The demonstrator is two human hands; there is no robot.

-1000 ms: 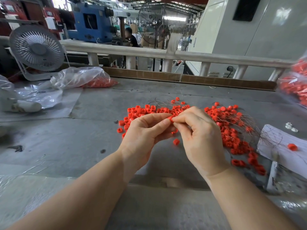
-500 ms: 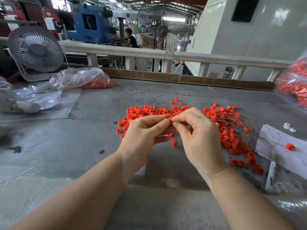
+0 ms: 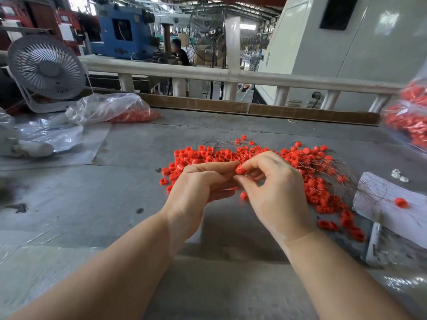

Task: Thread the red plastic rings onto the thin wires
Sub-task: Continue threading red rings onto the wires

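Note:
A heap of small red plastic rings (image 3: 231, 155) is spread over the grey table (image 3: 92, 204), tangled with thin wires (image 3: 346, 179) that fan out to the right. My two hands meet just above the heap. One red ring (image 3: 240, 169) is pinched between the fingertips of my left hand (image 3: 196, 188) and my right hand (image 3: 272, 192). My right index finger curls over the ring's top. A loose ring (image 3: 243, 195) lies on the table below my hands. The wire at the held ring is too thin to make out.
A clear bag with red rings (image 3: 129, 112) lies at the back left beside a white desk fan (image 3: 46, 70). Another bag of rings (image 3: 411, 118) stands at the right edge. White paper (image 3: 392, 204) with one ring (image 3: 401, 202) on it lies to the right. A railing (image 3: 208, 72) borders the table's far side.
My right fingers have spread and lifted, so the held ring now shows plainly between the fingertips. Both hands stay in about the same place.

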